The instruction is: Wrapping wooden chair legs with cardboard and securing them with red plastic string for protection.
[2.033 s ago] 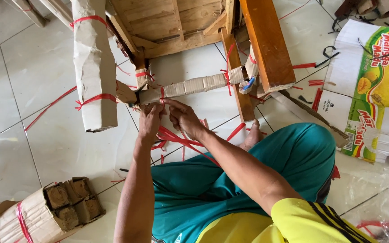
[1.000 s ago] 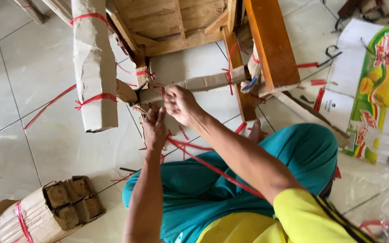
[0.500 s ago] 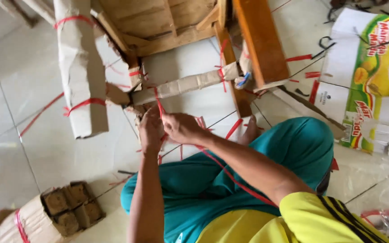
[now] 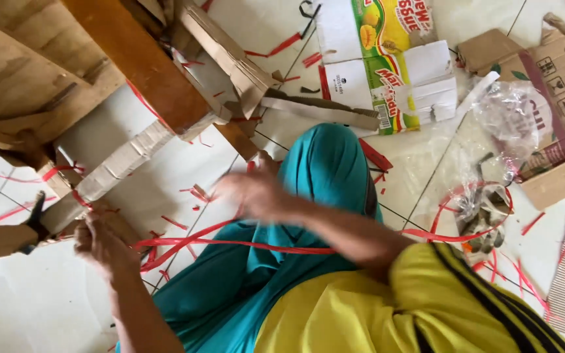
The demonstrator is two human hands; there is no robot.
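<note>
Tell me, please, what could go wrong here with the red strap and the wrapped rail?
The left hand grips the red strap by the cardboard-wrapped rail; a hard pull might tear the cardboard. The right hand is blurred and looks clear of the strap, so the tie could slacken. The strap trails across the lap to a loose coil on the floor and may snag there.

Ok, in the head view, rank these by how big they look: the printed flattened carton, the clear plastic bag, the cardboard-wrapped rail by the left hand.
1. Printed flattened carton, largest.
2. Cardboard-wrapped rail.
3. Clear plastic bag, though crumpled, and close to the rail in apparent size, so that order is unsure.
</note>
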